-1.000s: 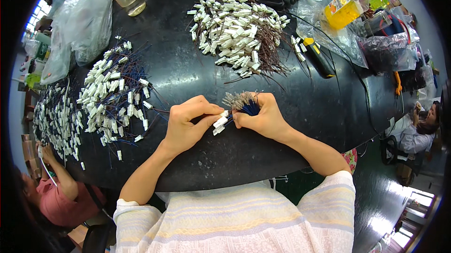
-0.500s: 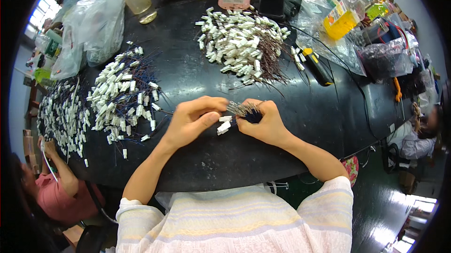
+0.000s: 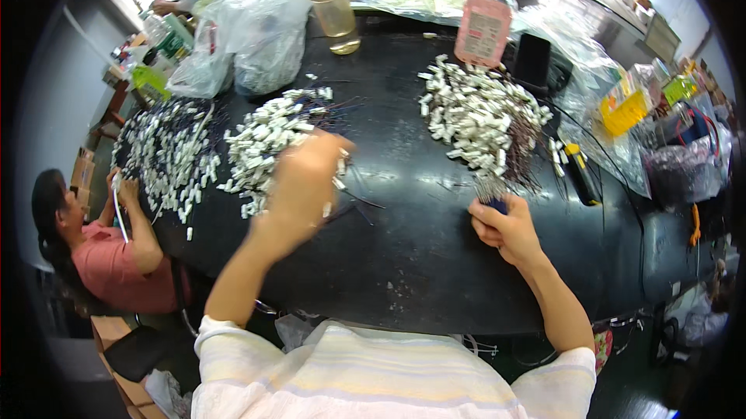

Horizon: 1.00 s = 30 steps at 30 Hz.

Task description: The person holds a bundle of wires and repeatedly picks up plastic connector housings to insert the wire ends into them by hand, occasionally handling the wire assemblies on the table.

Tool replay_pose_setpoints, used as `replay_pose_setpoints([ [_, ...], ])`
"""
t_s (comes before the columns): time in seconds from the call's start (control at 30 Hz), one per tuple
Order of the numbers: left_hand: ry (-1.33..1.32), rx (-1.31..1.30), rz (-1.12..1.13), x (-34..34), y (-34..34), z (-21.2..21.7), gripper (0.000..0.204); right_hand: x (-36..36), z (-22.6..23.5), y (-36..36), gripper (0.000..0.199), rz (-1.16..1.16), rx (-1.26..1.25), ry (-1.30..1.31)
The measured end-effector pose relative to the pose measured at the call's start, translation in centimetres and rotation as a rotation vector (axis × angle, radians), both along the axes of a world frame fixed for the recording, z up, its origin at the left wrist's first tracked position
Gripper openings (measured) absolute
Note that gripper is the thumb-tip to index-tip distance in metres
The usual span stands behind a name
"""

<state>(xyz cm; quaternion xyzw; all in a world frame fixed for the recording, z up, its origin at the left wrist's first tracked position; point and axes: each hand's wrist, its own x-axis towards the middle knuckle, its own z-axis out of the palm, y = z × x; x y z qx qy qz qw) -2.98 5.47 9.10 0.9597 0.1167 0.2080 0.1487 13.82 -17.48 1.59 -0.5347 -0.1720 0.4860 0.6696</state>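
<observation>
My right hand (image 3: 509, 231) is closed around a bundle of dark blue wires (image 3: 492, 192), whose bare metal tips stick up past the fingers. Smeared by motion, my left hand (image 3: 301, 178) hangs at the right side of a pile of white connectors on dark wires (image 3: 260, 139) and covers part of it. Its fingers cannot be made out, nor whether anything is in them. Just beyond my right hand lies a second heap of white connectors, with brown wires (image 3: 478, 120).
A third connector spread (image 3: 167, 158) covers the table's left, where a co-worker in a pink top (image 3: 128, 263) handles a white strand. Toward the back stand a lidded jar (image 3: 334, 15), plastic bags (image 3: 268, 38) and a pink bottle (image 3: 482, 26). A yellow-black cutter (image 3: 581, 174) lies right.
My hands have parted: the left has swung left to the middle connector pile, the right keeps the wire bundle. White connectors that were between my hands no longer show there. The view has shifted.
</observation>
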Motion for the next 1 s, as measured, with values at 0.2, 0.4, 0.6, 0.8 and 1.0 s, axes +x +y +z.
replay_pose_setpoints([
  [0.2,0.073,0.48,0.261,-1.2,8.4,-0.2,0.028,0.1,-1.1,0.8,0.008,-0.002,0.108,0.167],
  [0.4,-0.249,0.092,-0.353,9.2,0.3,-4.1,0.013,0.3,-2.0,0.4,0.011,-0.037,0.181,0.128],
  [0.6,-0.184,-0.024,-0.169,14.3,-1.4,-8.8,0.015,-0.5,-2.3,1.0,0.013,-0.073,0.248,0.132],
  [0.8,-0.119,-0.305,-0.032,10.6,-2.4,-8.4,0.009,-0.2,-1.8,0.6,0.015,-0.073,0.055,-0.173],
  [1.0,0.089,-1.316,-0.045,4.9,-4.3,-7.6,0.011,-0.7,-0.7,1.3,0.009,-0.052,-0.041,-0.383],
])
